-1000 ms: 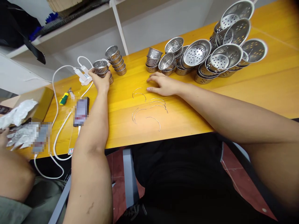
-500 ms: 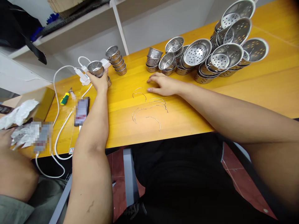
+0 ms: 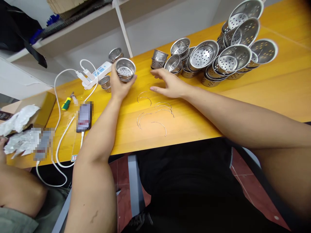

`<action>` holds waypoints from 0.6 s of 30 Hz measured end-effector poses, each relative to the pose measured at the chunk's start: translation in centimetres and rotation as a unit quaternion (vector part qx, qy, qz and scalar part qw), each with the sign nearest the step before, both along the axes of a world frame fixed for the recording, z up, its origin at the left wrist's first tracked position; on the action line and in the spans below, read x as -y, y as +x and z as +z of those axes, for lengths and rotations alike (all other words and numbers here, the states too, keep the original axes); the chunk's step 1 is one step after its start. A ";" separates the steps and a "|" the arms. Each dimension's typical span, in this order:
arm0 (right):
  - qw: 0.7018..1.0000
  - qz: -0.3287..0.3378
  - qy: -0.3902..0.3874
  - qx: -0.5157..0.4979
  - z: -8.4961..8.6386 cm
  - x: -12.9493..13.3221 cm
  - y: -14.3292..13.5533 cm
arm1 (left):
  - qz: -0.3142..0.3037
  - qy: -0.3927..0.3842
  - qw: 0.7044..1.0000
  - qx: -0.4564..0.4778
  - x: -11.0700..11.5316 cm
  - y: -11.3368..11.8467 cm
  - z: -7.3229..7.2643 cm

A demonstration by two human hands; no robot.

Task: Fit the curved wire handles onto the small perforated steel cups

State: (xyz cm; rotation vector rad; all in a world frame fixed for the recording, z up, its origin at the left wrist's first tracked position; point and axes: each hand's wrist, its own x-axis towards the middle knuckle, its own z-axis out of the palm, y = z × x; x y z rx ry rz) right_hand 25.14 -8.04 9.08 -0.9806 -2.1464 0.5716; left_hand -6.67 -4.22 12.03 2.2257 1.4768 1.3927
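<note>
My left hand [image 3: 120, 85] grips a perforated metal cup [image 3: 125, 69], its mouth tilted toward me, above the table. Behind it stands a stack of similar small cups [image 3: 115, 54], mostly hidden by the hand and cup. Another perforated cup [image 3: 105, 83] sits on the table just left of my wrist. My right hand [image 3: 168, 83] hovers low over the table with thumb and fingers apart and nothing in them. Beyond its fingertips is a short stack of small cups [image 3: 159, 59]. Several thin curved wires [image 3: 164, 106] lie on the table in front of my hands.
Larger perforated metal baskets [image 3: 234, 61] are nested in stacks at the back right. At left are a white power strip [image 3: 98, 76] with cables, a green-yellow screwdriver [image 3: 66, 103], a phone [image 3: 84, 116] and plastic bags [image 3: 21, 142]. A neighbouring person's arm [image 3: 19, 181] rests at far left.
My left hand has lifted a cup off the left pile and carried it to the right, leaving the cup below uncovered. My right hand's thumb and fingers have spread a little wider.
</note>
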 end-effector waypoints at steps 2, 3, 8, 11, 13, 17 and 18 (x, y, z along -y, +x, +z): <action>1.000 0.001 -0.004 -0.016 0.7 0.6 -0.5 | -0.069 -0.057 0.994 -0.066 1.0 1.2 -0.3; 1.000 0.001 -0.006 -0.016 1.0 0.9 -0.8 | -0.096 -0.079 0.988 -0.094 1.5 1.7 -0.5; 1.000 0.004 0.017 -0.015 1.8 1.8 -1.6 | -0.145 -0.123 0.972 -0.140 2.8 4.0 -1.1; 0.999 -0.032 0.019 -0.013 2.1 1.8 -1.5 | -0.131 -0.121 0.976 -0.123 2.3 3.9 -1.6; 0.998 -0.060 0.017 -0.006 2.1 1.6 -1.2 | -0.129 -0.103 0.982 -0.097 1.3 3.1 -2.3; 0.997 -0.068 0.031 0.011 1.1 0.5 -0.3 | -0.081 -0.016 0.997 -0.008 -1.7 0.5 -3.7; 0.997 -0.064 0.028 0.020 0.7 0.1 -0.2 | -0.043 -0.018 0.999 -0.006 -2.4 0.0 -3.8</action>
